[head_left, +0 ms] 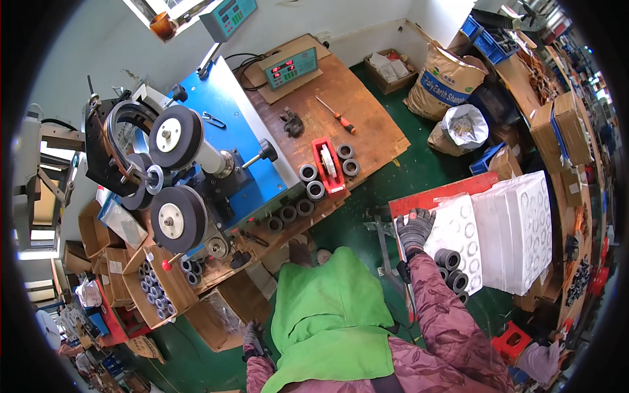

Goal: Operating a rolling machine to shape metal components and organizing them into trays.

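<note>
My right hand, in a grey glove, lies with its fingers spread on the far left corner of a white foam tray with round recesses. Several dark rings are grouped on the tray's near part, beside my right forearm. My left hand, also gloved, hangs low at my left side, close to an opened cardboard box with clear plastic in it. The fingers of that hand are too small and bunched to read.
A machine with a blue top and black wheels stands at left on a wooden bench. Rings surround a red tape dispenser; a screwdriver lies beyond. White foam trays are stacked at right. A red stool stands lower right.
</note>
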`<state>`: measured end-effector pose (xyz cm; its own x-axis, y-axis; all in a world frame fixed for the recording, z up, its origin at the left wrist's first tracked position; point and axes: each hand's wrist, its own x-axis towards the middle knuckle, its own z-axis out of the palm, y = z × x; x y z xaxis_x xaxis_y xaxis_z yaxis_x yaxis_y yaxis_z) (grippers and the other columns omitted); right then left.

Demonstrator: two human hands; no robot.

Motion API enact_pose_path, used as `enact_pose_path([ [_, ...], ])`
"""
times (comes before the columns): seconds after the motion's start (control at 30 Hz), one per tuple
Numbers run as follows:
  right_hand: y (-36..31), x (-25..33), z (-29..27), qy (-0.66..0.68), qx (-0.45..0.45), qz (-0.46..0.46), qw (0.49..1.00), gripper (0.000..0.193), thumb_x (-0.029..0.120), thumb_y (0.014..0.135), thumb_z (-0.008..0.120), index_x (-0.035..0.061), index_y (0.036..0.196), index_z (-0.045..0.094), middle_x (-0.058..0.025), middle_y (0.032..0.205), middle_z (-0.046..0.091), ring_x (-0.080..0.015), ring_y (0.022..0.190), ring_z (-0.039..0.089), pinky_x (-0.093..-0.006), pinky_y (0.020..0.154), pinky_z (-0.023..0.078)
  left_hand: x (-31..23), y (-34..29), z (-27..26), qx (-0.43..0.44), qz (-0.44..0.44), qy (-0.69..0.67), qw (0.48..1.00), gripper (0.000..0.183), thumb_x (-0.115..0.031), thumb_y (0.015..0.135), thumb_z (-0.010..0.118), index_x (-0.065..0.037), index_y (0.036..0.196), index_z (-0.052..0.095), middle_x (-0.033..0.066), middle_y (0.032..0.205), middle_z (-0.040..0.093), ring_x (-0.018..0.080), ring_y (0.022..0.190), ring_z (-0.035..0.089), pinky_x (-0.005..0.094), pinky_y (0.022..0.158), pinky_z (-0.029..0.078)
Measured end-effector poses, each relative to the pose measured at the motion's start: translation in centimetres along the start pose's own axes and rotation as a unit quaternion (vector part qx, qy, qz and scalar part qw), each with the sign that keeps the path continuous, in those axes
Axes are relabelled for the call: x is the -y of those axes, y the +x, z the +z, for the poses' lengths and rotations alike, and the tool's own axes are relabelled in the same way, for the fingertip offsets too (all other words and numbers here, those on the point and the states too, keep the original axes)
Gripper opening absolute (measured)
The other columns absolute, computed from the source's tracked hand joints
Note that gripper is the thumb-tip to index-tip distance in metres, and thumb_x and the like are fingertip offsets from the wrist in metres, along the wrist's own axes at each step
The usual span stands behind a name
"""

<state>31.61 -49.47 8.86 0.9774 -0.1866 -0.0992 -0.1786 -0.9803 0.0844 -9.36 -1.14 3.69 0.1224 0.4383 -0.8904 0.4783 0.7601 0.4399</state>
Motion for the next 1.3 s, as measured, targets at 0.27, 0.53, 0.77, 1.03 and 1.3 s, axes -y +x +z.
enact_pose_path([
  [0.27,-0.2,0.0,-0.4,-0.007,0.016,0.004,1.0,0.052,0.049,0.078,0.046,0.0082,0.107,0.059,-0.0077,0.117,0.054,-0.0247,0.117,0.041,-0.0476,0.108,0.01,1.9,3.1,-4.4,0.02,-0.026,0.001,0.999,0.015,-0.023,0.083,0.052,-0.018,0.097,0.052,0.0022,0.08,0.058,0.0235,0.058,0.053,0.0433,0.052,0.045],
  [0.53,-0.3,0.0,-1.3,-0.032,0.043,0.007,0.999,0.059,0.055,0.075,0.049,0.0114,0.114,0.056,-0.0054,0.122,0.051,-0.022,0.118,0.039,-0.0469,0.108,0.008,3.4,2.5,-3.6,0.051,-0.016,-0.04,0.998,0.011,-0.019,0.082,0.056,-0.014,0.09,0.052,0.0033,0.073,0.055,0.0194,0.054,0.05,0.034,0.048,0.041],
  [0.77,0.3,-0.5,-0.9,-0.018,0.034,0.01,0.999,0.055,0.052,0.074,0.05,0.0105,0.109,0.058,-0.0048,0.116,0.054,-0.0219,0.117,0.04,-0.0479,0.108,0.009,2.7,0.3,1.7,-0.014,-0.005,-0.045,0.999,0.007,-0.019,0.083,0.054,-0.014,0.084,0.05,0.0024,0.069,0.051,0.0179,0.053,0.046,0.032,0.047,0.038],
  [1.03,-0.2,0.6,-0.4,0.023,0.013,-0.014,1.0,0.054,0.05,0.072,0.052,0.0081,0.105,0.059,-0.0085,0.113,0.053,-0.0245,0.114,0.041,-0.0488,0.107,0.011,-0.3,2.3,1.2,0.101,0.007,-0.055,0.993,0.01,-0.018,0.081,0.055,-0.013,0.084,0.047,0.0034,0.07,0.048,0.0198,0.056,0.046,0.033,0.048,0.039],
  [1.3,-0.3,-1.8,0.3,0.063,-0.062,-0.005,0.996,0.05,0.042,0.062,0.065,0.0065,0.096,0.058,-0.0118,0.099,0.053,-0.0278,0.106,0.046,-0.0485,0.107,0.016,-1.4,-0.9,6.5,-0.02,0.058,0.029,0.998,0.02,-0.011,0.079,0.061,-0.003,0.095,0.052,0.0129,0.082,0.06,0.0258,0.061,0.058,0.0377,0.054,0.051],
])
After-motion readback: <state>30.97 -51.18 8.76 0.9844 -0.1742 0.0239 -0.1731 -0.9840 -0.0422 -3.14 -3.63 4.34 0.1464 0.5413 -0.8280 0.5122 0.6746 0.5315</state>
